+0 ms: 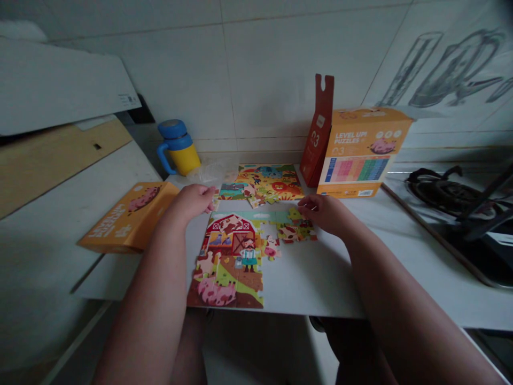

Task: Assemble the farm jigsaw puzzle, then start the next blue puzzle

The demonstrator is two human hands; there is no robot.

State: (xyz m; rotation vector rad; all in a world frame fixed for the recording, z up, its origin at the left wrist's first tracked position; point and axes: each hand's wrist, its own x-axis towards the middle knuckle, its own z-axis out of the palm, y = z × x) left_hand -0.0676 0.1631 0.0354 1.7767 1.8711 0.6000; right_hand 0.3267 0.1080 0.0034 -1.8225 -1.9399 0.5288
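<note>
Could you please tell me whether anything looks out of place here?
Yes, slightly: loose pieces lie askew along the near edge of the animal puzzle, breaking its neat outline. I see no spill.

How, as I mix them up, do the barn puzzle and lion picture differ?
The barn puzzle shows a farmer; the lion picture shows lions. The barn puzzle lies in front, with gaps; the lion picture lies behind, partly covered by pieces. Both lie flat on the table.
</note>
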